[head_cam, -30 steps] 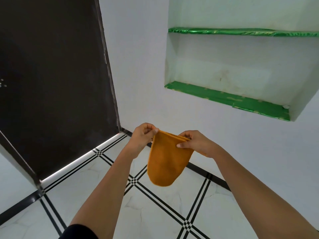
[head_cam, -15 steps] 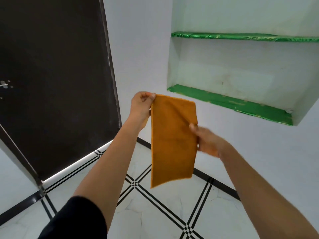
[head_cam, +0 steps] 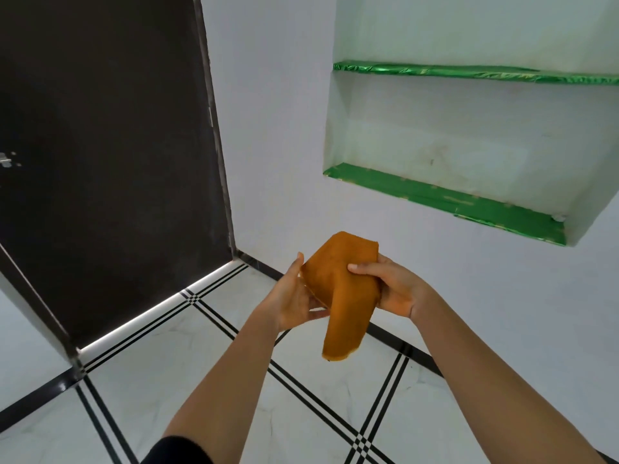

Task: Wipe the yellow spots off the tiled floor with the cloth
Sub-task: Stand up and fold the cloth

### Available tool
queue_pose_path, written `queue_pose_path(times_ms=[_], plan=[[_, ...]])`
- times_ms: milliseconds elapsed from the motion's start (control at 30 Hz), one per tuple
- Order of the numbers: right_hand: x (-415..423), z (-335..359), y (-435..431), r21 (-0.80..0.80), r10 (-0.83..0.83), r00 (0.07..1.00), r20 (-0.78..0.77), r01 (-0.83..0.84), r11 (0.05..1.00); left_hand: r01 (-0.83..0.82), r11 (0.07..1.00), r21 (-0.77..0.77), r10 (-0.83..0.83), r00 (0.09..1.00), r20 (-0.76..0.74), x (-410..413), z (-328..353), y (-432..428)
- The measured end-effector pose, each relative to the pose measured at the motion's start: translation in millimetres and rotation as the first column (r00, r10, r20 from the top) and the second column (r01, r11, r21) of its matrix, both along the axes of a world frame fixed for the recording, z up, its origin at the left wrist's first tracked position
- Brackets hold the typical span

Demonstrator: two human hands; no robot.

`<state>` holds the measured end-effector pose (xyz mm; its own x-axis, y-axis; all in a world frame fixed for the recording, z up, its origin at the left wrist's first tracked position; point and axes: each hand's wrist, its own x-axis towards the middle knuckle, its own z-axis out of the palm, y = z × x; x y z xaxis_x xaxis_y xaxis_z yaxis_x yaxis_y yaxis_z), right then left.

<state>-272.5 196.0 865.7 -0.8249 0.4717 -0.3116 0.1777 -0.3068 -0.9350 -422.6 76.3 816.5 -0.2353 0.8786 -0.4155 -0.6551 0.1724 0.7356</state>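
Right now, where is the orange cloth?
Mid-frame in the head view, the right hand grips the cloth, left hand against its side, above the tiled floor, below the green shelf.

I log both bare forearms reaching forward, hands meeting at centre. Right hand (head_cam: pixel 397 289) grips the folded orange fabric cloth (head_cam: pixel 345 306), thumb across its front. Left hand (head_cam: pixel 293 298) cups its left side, palm inward, thumb straight up.

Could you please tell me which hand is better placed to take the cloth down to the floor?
Probably the right: the right hand grips the cloth, while the left hand merely touches it, fingers straight.
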Motion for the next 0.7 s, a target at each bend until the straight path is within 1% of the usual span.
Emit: queue_pose_path(times_ms=[67,133,200,267,300,400,467,567,633,700], plan=[[-0.1,1.8,2.1,-0.006,0.035,0.999,-0.007,-0.035,0.999,-0.006,0.997,0.083,0.011,0.998,-0.061,7.0,6.1,-2.7],[-0.6,5.4,6.2,-0.03,0.037,0.999,-0.008,-0.037,0.999,-0.066,0.99,0.124,0.083,0.986,-0.142,5.0,11.0,-3.1],[-0.7,9.3,10.7,-0.007,0.009,1.0,0.016,-0.009,1.0,-0.167,0.983,0.072,0.179,0.959,-0.222,-2.6,14.8,-2.3],[-0.3,14.8,13.9,0.07,-0.017,0.999,0.049,0.014,0.997,-0.264,0.964,0.041,0.262,0.902,-0.344,-9.5,23.4,-3.1],[-0.1,17.6,15.6,0.105,-0.04,0.997,0.061,0.034,0.994,-0.274,0.96,0.052,0.272,0.879,-0.392,-13.2,28.1,-2.7],[-1.1,24.5,20.0,0.179,-0.169,0.982,0.082,0.152,0.972,-0.2,0.973,0.119,0.233,0.84,-0.49,-21.8,46.0,-2.8],[-2.7,28.1,21.0,0.199,-0.234,0.969,0.08,0.215,0.956,-0.152,0.982,0.114,0.189,0.76,-0.622,-24.5,56.8,-2.4],[-6.8,32.0,22.1,0.276,-0.29,0.953,0.09,0.256,0.926,-0.149,0.985,0.083,0.154,0.563,-0.812,-27.9,68.9,1.0],[-10.4,36.2,23.0,0.36,-0.311,0.945,0.101,0.257,0.897,-0.154,0.985,0.072,0.135,0.449,-0.884,-29.3,75.0,2.4],[-13.9,40.6,24.4,0.445,-0.317,0.942,0.106,0.241,0.863,-0.133,0.991,0.025,0.073,0.372,-0.925,-29.9,78.1,2.7]])
